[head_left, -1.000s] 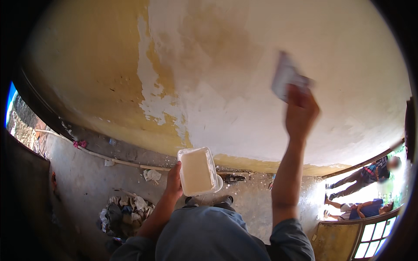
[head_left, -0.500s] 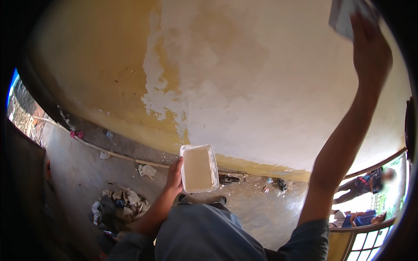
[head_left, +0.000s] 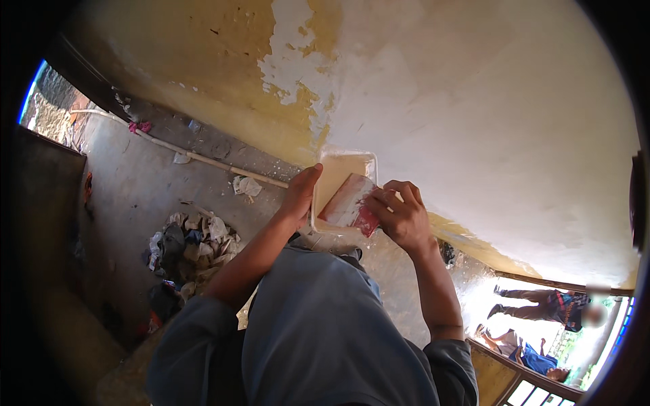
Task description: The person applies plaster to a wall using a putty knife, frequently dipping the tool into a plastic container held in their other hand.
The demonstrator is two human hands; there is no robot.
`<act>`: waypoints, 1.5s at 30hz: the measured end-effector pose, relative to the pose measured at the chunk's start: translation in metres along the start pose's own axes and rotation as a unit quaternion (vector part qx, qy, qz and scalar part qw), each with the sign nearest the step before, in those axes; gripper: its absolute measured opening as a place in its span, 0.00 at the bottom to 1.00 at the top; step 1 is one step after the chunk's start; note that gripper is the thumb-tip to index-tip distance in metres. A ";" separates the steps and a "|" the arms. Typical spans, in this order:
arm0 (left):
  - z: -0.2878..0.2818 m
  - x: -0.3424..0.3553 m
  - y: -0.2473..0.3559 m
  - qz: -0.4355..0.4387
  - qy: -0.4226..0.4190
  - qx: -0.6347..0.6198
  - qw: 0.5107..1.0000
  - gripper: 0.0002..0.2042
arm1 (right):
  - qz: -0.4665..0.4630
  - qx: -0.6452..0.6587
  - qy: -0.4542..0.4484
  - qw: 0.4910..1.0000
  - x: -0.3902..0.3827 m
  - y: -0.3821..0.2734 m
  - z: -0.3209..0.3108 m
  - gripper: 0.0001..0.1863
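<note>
Right fingers on a red spreader point(head_left: 347, 201), left hand point(head_left: 300, 197) on a pale tub point(head_left: 375, 169)

Your left hand grips the tub by its left side, thumb up along the rim; the other left fingers are out of sight, so you cannot tell how far they reach underneath. Your right hand point(head_left: 404, 218) has its fingers closed on the spreader's right end, and the blade slants leftward from those fingertips, over the tub's opening. Whether its edge touches the cream-coloured paste point(head_left: 334, 169) is not clear.

The tub looks like thin plastic: probably light itself, weighted by the paste, its walls likely to flex if pinched. A palm low on the side, with fingers under the base, should suit it better than the rim alone. The spreader looks thin, light and perhaps slightly springy; the white smears across it could make it slick, so its cleaner right end, where your fingers are, seems the better hold.

You can read no brand or label on either thing. Past your right fingers, the pale wall point(head_left: 487, 135) shows no lettering.
</note>
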State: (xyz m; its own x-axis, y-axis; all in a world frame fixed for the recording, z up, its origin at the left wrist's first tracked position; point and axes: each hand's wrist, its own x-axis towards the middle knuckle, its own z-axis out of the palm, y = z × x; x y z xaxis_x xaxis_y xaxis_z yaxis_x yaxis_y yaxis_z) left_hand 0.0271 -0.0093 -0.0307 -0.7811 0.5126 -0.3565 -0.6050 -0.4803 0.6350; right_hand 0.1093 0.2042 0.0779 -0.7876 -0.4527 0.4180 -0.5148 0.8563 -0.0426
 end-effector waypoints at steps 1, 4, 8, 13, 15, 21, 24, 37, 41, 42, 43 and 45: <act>0.002 0.001 0.001 -0.001 -0.002 -0.001 1.000 0.23 | -0.014 -0.018 -0.001 1.000 -0.003 0.001 0.006 0.18; 0.008 0.001 0.005 -0.005 -0.019 -0.003 1.000 0.23 | -0.045 -0.009 0.017 0.999 0.001 0.005 0.015 0.17; 0.007 0.004 0.001 -0.011 -0.045 -0.020 0.999 0.22 | -0.061 -0.008 0.021 0.998 0.006 0.014 0.023 0.17; 0.009 0.003 0.001 -0.014 -0.042 -0.009 0.999 0.22 | -0.076 0.000 0.021 0.997 0.016 0.017 0.023 0.18; 0.011 0.002 0.001 -0.017 -0.036 -0.007 0.999 0.22 | -0.078 0.005 0.021 0.997 0.020 0.019 0.024 0.18; 0.014 0.003 0.005 -0.011 -0.048 -0.010 0.999 0.22 | -0.029 0.066 0.055 0.996 0.016 0.024 0.039 0.18; 0.013 0.008 0.006 -0.004 -0.041 0.010 0.999 0.22 | -0.019 0.064 0.069 0.995 0.012 0.027 0.040 0.17; 0.014 0.019 0.017 -0.015 0.022 0.046 0.999 0.25 | 0.040 -0.019 0.160 0.986 -0.008 0.030 0.027 0.17; 0.019 0.021 0.027 -0.028 -0.018 0.032 0.999 0.25 | 0.056 -0.034 0.175 0.982 -0.008 0.032 0.022 0.16; 0.023 0.021 0.031 -0.039 -0.037 0.032 0.998 0.26 | 0.062 -0.037 0.183 0.980 -0.008 0.033 0.022 0.16; 0.026 0.022 0.030 -0.024 -0.027 0.025 0.999 0.26 | 0.062 -0.048 0.188 0.979 -0.006 0.034 0.021 0.16; 0.034 0.026 0.028 0.005 -0.007 0.009 1.000 0.26 | 0.060 -0.071 0.199 0.976 -0.003 0.035 0.019 0.16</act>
State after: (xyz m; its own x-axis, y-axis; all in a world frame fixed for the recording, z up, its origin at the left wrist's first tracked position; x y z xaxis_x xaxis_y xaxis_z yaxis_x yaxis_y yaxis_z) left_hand -0.0051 0.0149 0.0014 -0.7853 0.5170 -0.3406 -0.5936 -0.4724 0.6515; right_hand 0.0869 0.2310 0.0582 -0.6317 -0.2386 0.7375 -0.3523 0.9359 0.0010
